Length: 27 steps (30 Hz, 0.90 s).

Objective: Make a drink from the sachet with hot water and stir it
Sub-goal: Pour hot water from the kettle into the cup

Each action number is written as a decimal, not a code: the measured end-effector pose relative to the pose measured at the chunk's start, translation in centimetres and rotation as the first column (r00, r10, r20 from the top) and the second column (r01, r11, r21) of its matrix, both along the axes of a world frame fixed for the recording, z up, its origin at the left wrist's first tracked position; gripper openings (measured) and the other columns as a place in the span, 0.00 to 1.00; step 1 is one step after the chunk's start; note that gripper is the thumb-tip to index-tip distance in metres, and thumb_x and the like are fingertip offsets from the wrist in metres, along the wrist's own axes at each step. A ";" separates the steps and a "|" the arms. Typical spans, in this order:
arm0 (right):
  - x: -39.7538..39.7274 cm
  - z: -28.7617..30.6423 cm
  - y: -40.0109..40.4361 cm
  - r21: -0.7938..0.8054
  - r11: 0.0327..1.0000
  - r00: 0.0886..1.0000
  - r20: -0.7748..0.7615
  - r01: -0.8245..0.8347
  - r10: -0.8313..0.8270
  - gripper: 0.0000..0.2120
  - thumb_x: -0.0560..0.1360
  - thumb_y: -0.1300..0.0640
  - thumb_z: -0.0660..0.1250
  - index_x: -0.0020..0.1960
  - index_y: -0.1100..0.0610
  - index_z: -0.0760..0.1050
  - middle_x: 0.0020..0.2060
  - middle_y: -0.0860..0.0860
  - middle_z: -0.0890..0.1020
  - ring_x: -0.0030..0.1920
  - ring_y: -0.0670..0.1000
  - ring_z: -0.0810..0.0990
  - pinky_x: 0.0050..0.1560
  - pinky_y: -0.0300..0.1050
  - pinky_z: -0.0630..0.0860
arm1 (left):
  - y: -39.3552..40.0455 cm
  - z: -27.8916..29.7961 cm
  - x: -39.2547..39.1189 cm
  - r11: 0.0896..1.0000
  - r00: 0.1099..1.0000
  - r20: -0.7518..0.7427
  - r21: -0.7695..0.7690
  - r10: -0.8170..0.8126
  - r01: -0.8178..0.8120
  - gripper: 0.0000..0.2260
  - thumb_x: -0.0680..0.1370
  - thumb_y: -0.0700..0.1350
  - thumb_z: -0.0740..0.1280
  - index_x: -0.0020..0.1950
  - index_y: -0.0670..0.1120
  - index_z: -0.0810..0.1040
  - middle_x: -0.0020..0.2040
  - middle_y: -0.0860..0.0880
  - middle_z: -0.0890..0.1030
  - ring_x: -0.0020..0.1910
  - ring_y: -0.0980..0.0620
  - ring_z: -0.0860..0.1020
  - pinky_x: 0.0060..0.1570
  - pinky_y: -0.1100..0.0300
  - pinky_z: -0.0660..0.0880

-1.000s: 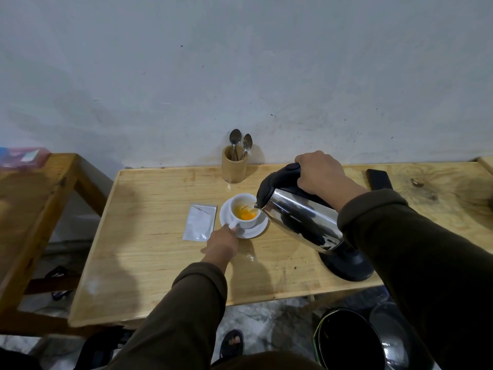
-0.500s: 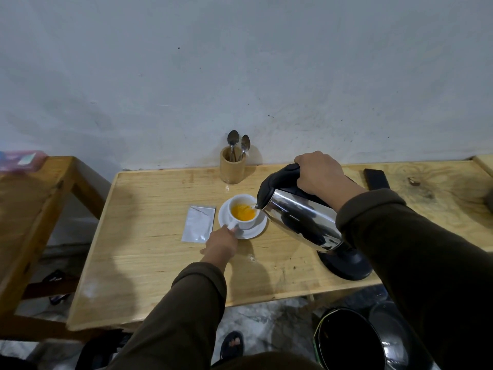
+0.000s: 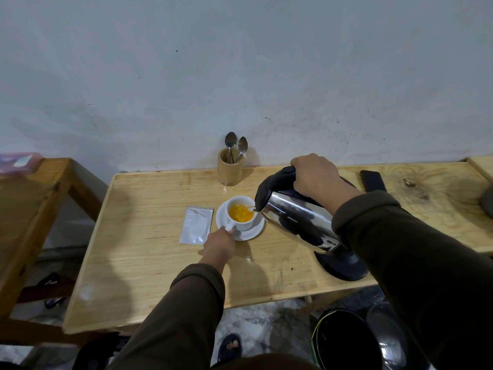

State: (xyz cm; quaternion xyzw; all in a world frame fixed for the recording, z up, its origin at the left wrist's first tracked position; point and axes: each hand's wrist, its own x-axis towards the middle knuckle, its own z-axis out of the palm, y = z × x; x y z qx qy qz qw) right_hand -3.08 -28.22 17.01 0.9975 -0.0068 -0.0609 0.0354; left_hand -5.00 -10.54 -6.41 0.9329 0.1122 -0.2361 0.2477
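pouring from the tilted kettle (image 3: 296,222) in your closed right hand (image 3: 316,173), its spout points left over the cup (image 3: 240,213); your left hand (image 3: 220,245) pinches the handle, nearer the spoons (image 3: 236,146) beyond.

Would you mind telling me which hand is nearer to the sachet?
Left. The left hand holds the cup's handle just right of the sachet; the right hand grips the kettle farther right.
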 end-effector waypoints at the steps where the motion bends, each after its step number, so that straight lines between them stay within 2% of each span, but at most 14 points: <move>1: 0.0 -0.1 0.0 -0.004 1.000 1.000 0.004 -0.004 0.004 0.09 0.74 0.64 0.62 0.54 0.60 0.73 0.51 0.59 0.78 0.49 0.59 0.77 0.43 0.47 0.70 | 0.0 0.0 0.0 1.000 1.000 0.000 -0.010 0.009 -0.009 0.23 0.81 0.57 0.48 0.64 0.44 0.72 0.62 0.41 0.78 0.62 0.40 0.76 0.66 0.41 0.70; 5: -0.1 -0.3 -0.2 -0.014 1.000 1.000 0.021 -0.012 0.013 0.09 0.74 0.63 0.63 0.54 0.60 0.73 0.51 0.59 0.79 0.51 0.60 0.77 0.43 0.48 0.70 | 0.0 -0.1 0.0 1.000 1.000 -0.002 -0.002 0.002 -0.002 0.19 0.81 0.55 0.52 0.64 0.45 0.71 0.61 0.42 0.79 0.61 0.40 0.77 0.65 0.40 0.71; 8: -0.1 -0.3 -0.2 -0.011 1.000 1.000 0.023 -0.014 0.014 0.09 0.74 0.63 0.62 0.54 0.60 0.73 0.50 0.59 0.79 0.51 0.60 0.77 0.43 0.48 0.70 | 0.0 -0.1 0.0 1.000 1.000 -0.013 -0.020 0.022 -0.022 0.22 0.80 0.59 0.50 0.63 0.46 0.72 0.60 0.42 0.79 0.61 0.40 0.77 0.65 0.39 0.71; 13: -0.2 -0.2 -0.7 0.027 1.000 1.000 0.020 -0.007 0.006 0.06 0.73 0.63 0.62 0.50 0.59 0.72 0.49 0.59 0.79 0.42 0.57 0.72 0.41 0.47 0.69 | 0.0 0.0 -0.1 0.999 0.999 -0.013 -0.030 0.040 -0.040 0.20 0.81 0.57 0.51 0.63 0.46 0.72 0.61 0.41 0.79 0.61 0.39 0.77 0.65 0.39 0.70; 16: -0.3 -0.2 -1.3 0.060 0.998 1.000 0.025 -0.004 0.002 0.04 0.72 0.64 0.62 0.45 0.57 0.69 0.48 0.59 0.79 0.41 0.57 0.71 0.40 0.47 0.69 | 0.1 -0.1 -0.1 1.000 1.000 -0.008 -0.018 0.016 -0.017 0.20 0.81 0.55 0.50 0.63 0.45 0.72 0.61 0.41 0.79 0.61 0.39 0.77 0.65 0.39 0.70; 19: -0.6 -0.5 -2.2 0.089 0.996 0.999 0.035 -0.003 0.000 0.07 0.72 0.64 0.61 0.49 0.58 0.72 0.50 0.60 0.79 0.46 0.60 0.75 0.41 0.47 0.71 | -0.1 0.2 -0.3 0.989 0.995 -0.005 -0.103 0.104 -0.104 0.21 0.81 0.57 0.48 0.62 0.47 0.72 0.61 0.41 0.79 0.62 0.38 0.75 0.66 0.39 0.69; 22: -1.0 -1.0 -3.6 0.145 0.989 0.998 0.064 -0.007 -0.002 0.11 0.71 0.65 0.61 0.53 0.59 0.72 0.51 0.61 0.79 0.51 0.62 0.76 0.41 0.47 0.70 | -0.4 0.3 -0.8 0.975 0.988 -0.006 -0.163 0.153 -0.151 0.21 0.82 0.55 0.49 0.69 0.46 0.67 0.65 0.40 0.76 0.65 0.37 0.73 0.67 0.40 0.68; 25: -1.7 -1.3 -5.5 0.232 0.973 0.993 0.111 0.011 -0.037 0.12 0.71 0.65 0.61 0.54 0.58 0.73 0.50 0.61 0.80 0.49 0.61 0.76 0.41 0.48 0.71 | -1.2 0.8 -1.7 0.936 0.968 -0.018 -0.251 0.252 -0.248 0.25 0.82 0.54 0.52 0.75 0.44 0.57 0.68 0.37 0.73 0.67 0.36 0.72 0.66 0.41 0.70; 27: -2.5 -1.6 -6.9 0.315 0.948 0.983 0.156 0.042 -0.095 0.11 0.70 0.65 0.62 0.52 0.59 0.73 0.47 0.61 0.81 0.45 0.60 0.76 0.40 0.46 0.70 | -2.0 1.0 -2.4 0.896 0.944 0.005 -0.316 0.330 -0.312 0.24 0.81 0.50 0.56 0.74 0.41 0.57 0.67 0.35 0.73 0.65 0.35 0.73 0.61 0.43 0.71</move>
